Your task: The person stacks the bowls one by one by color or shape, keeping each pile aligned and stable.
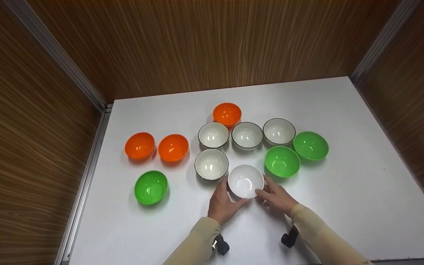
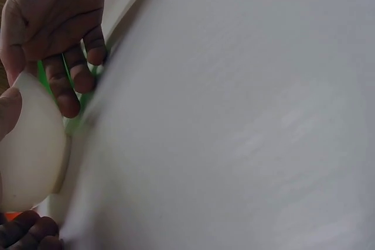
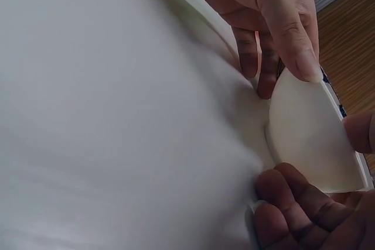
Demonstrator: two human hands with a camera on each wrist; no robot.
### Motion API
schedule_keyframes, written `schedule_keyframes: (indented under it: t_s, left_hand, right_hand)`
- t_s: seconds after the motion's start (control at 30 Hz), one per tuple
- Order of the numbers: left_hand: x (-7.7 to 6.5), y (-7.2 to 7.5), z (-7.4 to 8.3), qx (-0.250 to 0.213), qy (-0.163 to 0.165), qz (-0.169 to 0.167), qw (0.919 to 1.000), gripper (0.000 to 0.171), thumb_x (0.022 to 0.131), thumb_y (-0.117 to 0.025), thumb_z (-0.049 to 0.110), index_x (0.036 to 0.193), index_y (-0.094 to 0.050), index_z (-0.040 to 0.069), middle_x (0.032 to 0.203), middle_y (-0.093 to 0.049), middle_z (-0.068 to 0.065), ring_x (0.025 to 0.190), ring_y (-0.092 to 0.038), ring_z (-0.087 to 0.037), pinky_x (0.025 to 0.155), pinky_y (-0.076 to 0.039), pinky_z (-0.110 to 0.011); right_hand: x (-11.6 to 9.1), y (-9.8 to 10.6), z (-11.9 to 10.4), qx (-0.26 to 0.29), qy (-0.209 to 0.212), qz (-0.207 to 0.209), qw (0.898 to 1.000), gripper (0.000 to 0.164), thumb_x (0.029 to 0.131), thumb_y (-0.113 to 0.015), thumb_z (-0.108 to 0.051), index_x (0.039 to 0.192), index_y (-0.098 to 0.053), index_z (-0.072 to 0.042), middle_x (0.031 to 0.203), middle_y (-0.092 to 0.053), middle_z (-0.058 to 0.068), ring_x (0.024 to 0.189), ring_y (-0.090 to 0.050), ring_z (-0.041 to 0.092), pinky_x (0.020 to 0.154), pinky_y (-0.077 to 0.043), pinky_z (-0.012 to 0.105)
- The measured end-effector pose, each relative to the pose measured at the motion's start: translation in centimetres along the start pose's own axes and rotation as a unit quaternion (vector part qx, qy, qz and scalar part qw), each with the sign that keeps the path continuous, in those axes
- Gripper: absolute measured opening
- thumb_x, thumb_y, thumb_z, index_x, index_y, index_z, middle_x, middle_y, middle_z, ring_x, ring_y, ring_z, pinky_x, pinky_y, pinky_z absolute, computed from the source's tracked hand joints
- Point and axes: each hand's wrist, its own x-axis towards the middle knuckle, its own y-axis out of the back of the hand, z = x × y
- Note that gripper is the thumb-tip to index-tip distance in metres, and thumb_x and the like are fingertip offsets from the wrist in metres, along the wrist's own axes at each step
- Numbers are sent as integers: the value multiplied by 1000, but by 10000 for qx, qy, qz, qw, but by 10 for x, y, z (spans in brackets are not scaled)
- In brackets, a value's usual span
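Note:
A plain white bowl (image 1: 242, 182) is between my two hands at the near middle of the table, its opening facing up. My left hand (image 1: 223, 206) holds its left and near side, fingers along the wall and thumb at the near edge. On the other side, my right hand (image 1: 276, 197) grips the bowl with its thumb at the rim and fingers along the outer wall. In the right wrist view, the left thumb (image 3: 304, 62) presses on the bowl's side (image 3: 310, 136), and right-hand fingers (image 3: 281, 194) curl by its lower wall.
Just beyond stand several dark-rimmed white bowls (image 1: 212, 165). Two green bowls (image 1: 282, 162) are to the right. An orange bowl (image 1: 227, 114) stands at the back; two more orange bowls (image 1: 173, 148) and a green bowl (image 1: 151, 187) stand left. Wood-grain panels (image 1: 197, 44) enclose the white table (image 1: 363, 184).

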Motion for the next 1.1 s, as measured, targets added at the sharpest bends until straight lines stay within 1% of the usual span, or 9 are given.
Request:
schedule_keyframes:
  t_s: [0.1,0.17,0.27,0.37,0.5,0.6,0.67,0.87,1.1]
  left_hand:
    - [-1,1,-1,-131,32,-69,9999,98,62,-80,48,136,-34,4,131,-45,-8,114,-47,-16,97,-38,-30]
    - [-1,2,-1,-228,42,-123,9997,99,62,-78,50,137,-33,4,131,-45,-7,112,-48,-14,95,-40,-29]
    - [-1,3,-1,-354,104,-252,9990,101,63,-76,54,138,-32,3,130,-45,-6,109,-48,-12,93,-41,-26]
    - [-2,4,-1,-502,233,-408,9976,102,64,-76,53,140,-28,3,127,-47,-5,105,-49,-10,90,-43,-24]
    - [-2,6,0,-559,326,-498,9967,103,65,-77,50,141,-25,3,126,-47,-5,104,-50,-10,87,-44,-24]
    - [-1,5,1,-467,272,-413,9977,103,65,-77,50,141,-26,3,133,-43,-8,109,-48,-13,91,-42,-27]
    - [-1,4,2,-389,290,-344,9982,103,64,-77,50,141,-26,3,136,-40,-9,113,-47,-16,95,-40,-30]
    - [0,2,7,-194,591,-284,9977,107,61,-75,58,142,-26,8,140,-37,-8,127,-35,-21,103,-30,-34]
    - [1,4,11,-210,753,-303,9965,109,59,-73,63,142,-27,9,141,-37,-7,127,-34,-21,104,-30,-35]
  right_hand:
    - [-4,5,3,103,-160,-8,9998,75,88,-58,-39,145,-20,-10,99,-63,14,82,-60,26,69,-50,37]
    - [-8,10,7,229,-335,83,9991,73,88,-56,-43,143,-23,-8,96,-63,12,81,-60,26,70,-50,37]
    - [-14,19,12,543,-613,316,9961,67,88,-54,-46,136,-31,-6,99,-63,13,83,-61,27,72,-50,37]
    - [-20,31,16,759,-845,616,9916,63,88,-51,-50,129,-35,-5,102,-61,15,84,-60,27,73,-51,37]
    - [-23,47,20,864,-950,1084,9858,69,88,-47,-54,132,-30,-4,104,-59,18,83,-60,27,72,-51,36]
    - [-23,59,21,999,-979,1389,9804,75,89,-46,-54,137,-23,-2,106,-58,20,82,-61,27,71,-52,37]
    - [-21,65,21,1137,-988,1507,9770,74,90,-44,-52,140,-19,-2,108,-57,22,84,-61,27,71,-53,37]
    - [-15,77,17,1324,-946,1559,9743,73,92,-41,-52,140,-17,-3,115,-55,25,87,-62,26,73,-53,37]
    - [-9,81,16,1233,-934,1571,9754,69,94,-39,-49,141,-19,-3,114,-55,26,91,-61,29,75,-52,39]
